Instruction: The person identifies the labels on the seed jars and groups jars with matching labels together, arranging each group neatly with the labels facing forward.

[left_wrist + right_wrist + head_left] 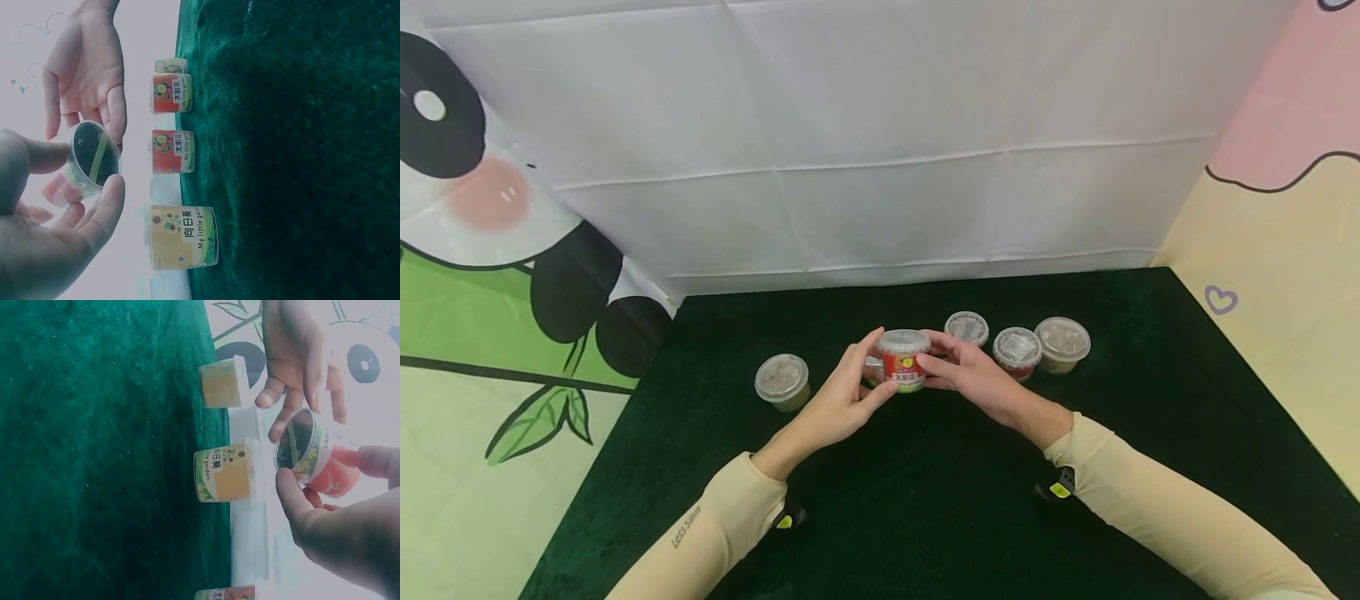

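Observation:
Both hands are around one small clear-lidded tub (904,360), held upright above the green cloth. Its red label carries a flower picture and Chinese characters. My left hand (838,396) grips the left side, thumb low on the front and fingers toward the back. From the right, my right hand (981,379) holds it between thumb and fingers. The wrist views show the tub's dark round base (95,154) with a pale strip across it. Partly hidden behind the left fingers, another tub (874,368) stands on the cloth.
A tan lidded tub (782,382) stands left of the hands. On the right are a lidded tub (967,327), a red-labelled tub (1017,353) and a yellowish tub (1062,343). Dark green cloth (925,508) covers the table; a white sheet (880,150) hangs behind.

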`<state>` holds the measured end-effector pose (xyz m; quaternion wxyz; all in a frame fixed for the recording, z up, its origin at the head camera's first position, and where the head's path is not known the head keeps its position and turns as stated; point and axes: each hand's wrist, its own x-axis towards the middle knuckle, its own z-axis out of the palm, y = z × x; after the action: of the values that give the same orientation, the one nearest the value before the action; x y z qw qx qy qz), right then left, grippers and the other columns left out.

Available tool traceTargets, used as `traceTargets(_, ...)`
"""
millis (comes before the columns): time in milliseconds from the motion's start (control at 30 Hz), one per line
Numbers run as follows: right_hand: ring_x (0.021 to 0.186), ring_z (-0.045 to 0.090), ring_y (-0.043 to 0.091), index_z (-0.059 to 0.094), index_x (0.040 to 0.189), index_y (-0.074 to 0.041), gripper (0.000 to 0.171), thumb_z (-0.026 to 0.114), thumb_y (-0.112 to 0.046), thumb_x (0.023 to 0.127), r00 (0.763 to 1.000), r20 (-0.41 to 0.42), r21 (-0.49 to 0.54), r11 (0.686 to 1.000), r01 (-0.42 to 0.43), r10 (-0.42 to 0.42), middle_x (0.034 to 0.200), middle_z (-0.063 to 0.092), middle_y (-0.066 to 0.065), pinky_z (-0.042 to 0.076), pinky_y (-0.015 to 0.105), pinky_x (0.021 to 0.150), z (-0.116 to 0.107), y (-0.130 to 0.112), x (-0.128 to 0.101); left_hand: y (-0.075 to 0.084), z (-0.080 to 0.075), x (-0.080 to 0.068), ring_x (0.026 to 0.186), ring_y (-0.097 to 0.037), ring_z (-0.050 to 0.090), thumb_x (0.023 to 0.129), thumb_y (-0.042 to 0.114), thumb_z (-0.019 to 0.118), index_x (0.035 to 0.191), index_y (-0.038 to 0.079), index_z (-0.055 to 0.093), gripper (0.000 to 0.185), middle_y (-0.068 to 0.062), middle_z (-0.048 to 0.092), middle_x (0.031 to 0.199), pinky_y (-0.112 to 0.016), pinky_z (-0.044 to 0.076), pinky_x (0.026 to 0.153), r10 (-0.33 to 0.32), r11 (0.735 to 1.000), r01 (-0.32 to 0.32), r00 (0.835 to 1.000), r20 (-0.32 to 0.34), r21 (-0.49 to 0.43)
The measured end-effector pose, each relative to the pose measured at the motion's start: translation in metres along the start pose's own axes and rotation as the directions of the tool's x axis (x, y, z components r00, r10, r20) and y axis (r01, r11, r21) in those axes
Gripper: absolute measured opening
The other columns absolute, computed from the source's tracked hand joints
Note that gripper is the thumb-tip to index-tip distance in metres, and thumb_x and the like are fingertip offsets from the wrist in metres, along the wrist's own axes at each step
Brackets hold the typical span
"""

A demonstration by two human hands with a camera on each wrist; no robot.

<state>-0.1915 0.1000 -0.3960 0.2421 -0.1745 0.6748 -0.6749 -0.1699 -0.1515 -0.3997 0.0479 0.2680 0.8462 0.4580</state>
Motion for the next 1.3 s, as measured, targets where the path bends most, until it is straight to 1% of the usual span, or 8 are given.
traceTargets(200,0.133,0.048,0.032,0.028,0.159,-0.009,0.064,0.056,-0.025,0.105,1.000,-0.021,-0.004,1.000,-0.001,0.001,0.147,0.043,0.016,0.046,0.039,0.107,0.004,-0.003,0.002,-0.002,-0.002,-0.001,0.115,-0.026,0.057,0.103,0.025,0.061,0.163,0.018,0.013,0.077,-0.016,0.036,0.145,-0.034,0.057,0.079,-0.008,1.000,0.008,1.000,-0.003,-0.002)
traceTargets(367,0.133,0.048,0.033,0.027,0.159,-0.007,0.064,0.057,-0.024,0.105,1.000,-0.019,0.013,1.000,-0.003,0.004,0.148,0.041,0.018,0.045,0.042,0.108,0.006,-0.004,0.003,-0.005,-0.002,-0.003,0.115,-0.023,0.057,0.104,0.026,0.061,0.163,0.020,0.012,0.077,-0.014,0.035,0.145,-0.033,0.057,0.078,-0.022,1.000,0.022,1.000,0.001,-0.002)
traceTargets(500,0.132,0.049,0.033,0.029,0.158,-0.007,0.063,0.056,-0.023,0.105,1.000,-0.022,0.016,1.000,0.001,0.000,0.147,0.043,0.018,0.046,0.041,0.107,0.007,-0.003,0.004,-0.005,-0.003,-0.004,0.115,-0.023,0.056,0.104,0.026,0.061,0.163,0.020,0.013,0.077,-0.014,0.036,0.145,-0.033,0.058,0.078,-0.015,1.000,0.015,1.000,-0.003,-0.003)
traceTargets(667,0.129,0.052,0.031,0.029,0.158,-0.008,0.063,0.057,-0.025,0.105,1.000,-0.030,0.006,1.000,-0.002,0.002,0.145,0.044,0.017,0.048,0.039,0.105,0.008,-0.003,0.006,-0.005,-0.004,-0.005,0.116,-0.024,0.056,0.104,0.025,0.061,0.163,0.019,0.014,0.076,-0.014,0.036,0.145,-0.033,0.057,0.078,-0.008,1.000,0.008,1.000,-0.015,-0.005)
traceTargets(900,0.129,0.052,0.032,0.029,0.158,-0.008,0.062,0.056,-0.025,0.105,1.000,-0.026,0.015,1.000,-0.002,0.003,0.146,0.043,0.018,0.047,0.041,0.107,0.010,-0.005,0.006,-0.007,-0.006,-0.004,0.117,-0.029,0.056,0.103,0.023,0.061,0.162,0.017,0.015,0.075,-0.017,0.036,0.145,-0.034,0.057,0.079,-0.018,1.000,0.018,1.000,-0.015,-0.019)
traceTargets(1200,0.129,0.052,0.031,0.030,0.158,-0.010,0.062,0.056,-0.025,0.105,0.999,-0.044,0.016,1.000,-0.019,0.020,0.145,0.043,0.016,0.047,0.039,0.106,0.011,-0.009,0.011,-0.004,-0.011,-0.003,0.115,-0.027,0.057,0.103,0.022,0.061,0.163,0.018,0.013,0.076,-0.016,0.036,0.144,-0.032,0.058,0.077,-0.014,1.000,0.014,1.000,-0.012,-0.023)
traceTargets(1300,0.128,0.052,0.031,0.031,0.158,-0.010,0.061,0.057,-0.024,0.105,0.999,-0.042,0.016,1.000,-0.006,0.006,0.145,0.044,0.016,0.048,0.039,0.106,0.012,-0.011,0.014,-0.002,-0.015,-0.002,0.116,-0.028,0.057,0.103,0.022,0.061,0.163,0.018,0.013,0.077,-0.016,0.035,0.145,-0.031,0.059,0.078,-0.010,0.999,0.010,1.000,-0.011,-0.031)
